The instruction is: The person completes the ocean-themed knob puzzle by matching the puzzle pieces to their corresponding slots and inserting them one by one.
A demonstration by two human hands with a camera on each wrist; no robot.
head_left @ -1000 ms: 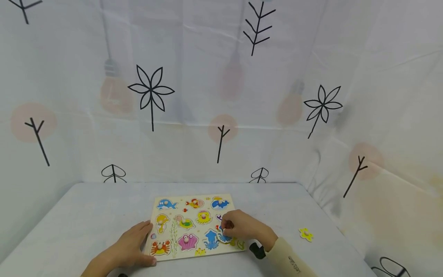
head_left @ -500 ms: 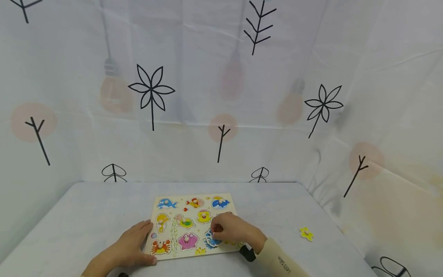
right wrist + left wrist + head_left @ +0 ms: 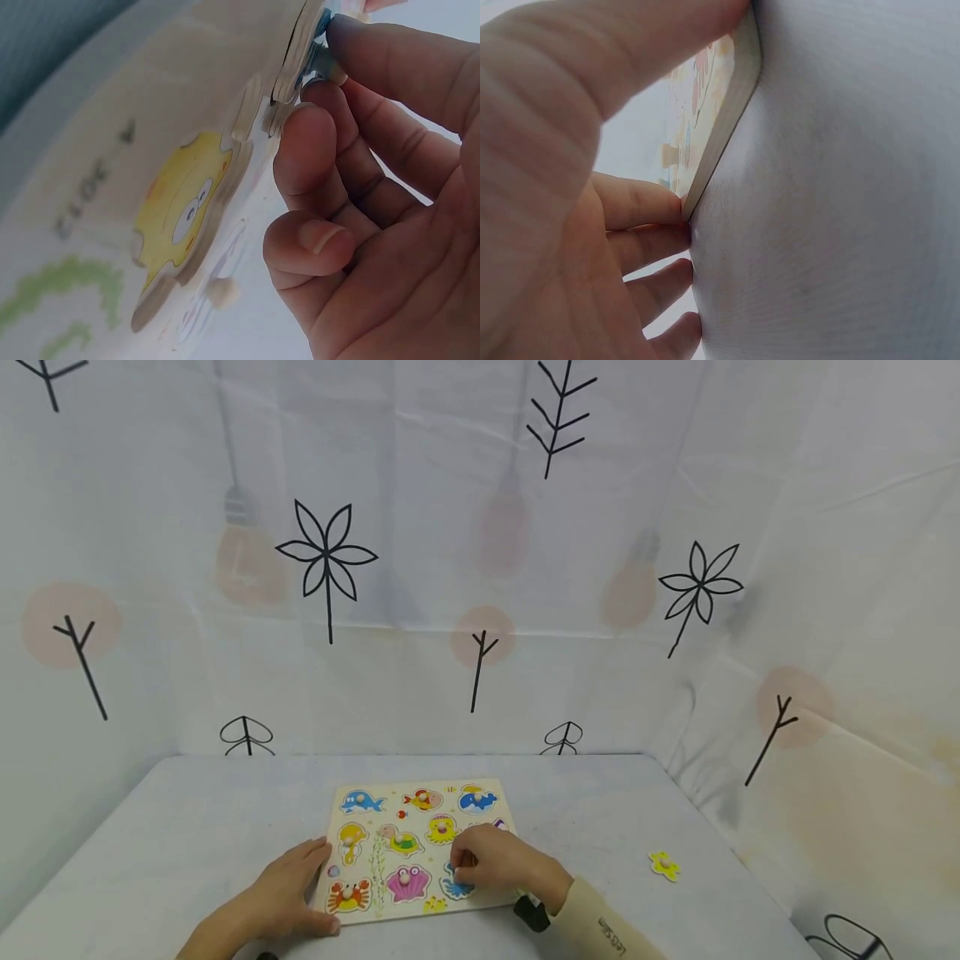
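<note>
A wooden peg puzzle board (image 3: pixel 420 860) with sea animals lies flat on the table. My left hand (image 3: pixel 279 893) rests at its near left corner, thumb along the front edge and fingers against the left edge; in the left wrist view, the fingers (image 3: pixel 645 206) look mostly straight. Over the board's right part, my right hand (image 3: pixel 506 867) pinches a blue octopus-like piece (image 3: pixel 454 885) with thumb and fingertips. The right wrist view shows its pale knob (image 3: pixel 335 69) between them. The hand hides much of this piece, so I cannot tell whether it is fully seated.
A yellow starfish piece (image 3: pixel 664 867) lies on the white table (image 3: pixel 600 810), right of the board. Other knobbed pieces sit in the board, including a pink shell (image 3: pixel 408 883) and a crab (image 3: pixel 348 896). A yellow starfish recess (image 3: pixel 187 202) is visible close to the right hand.
My right hand has moved left across the board with the blue piece, from beside the blue printed recess to over it. The left hand and the board have stayed put.
</note>
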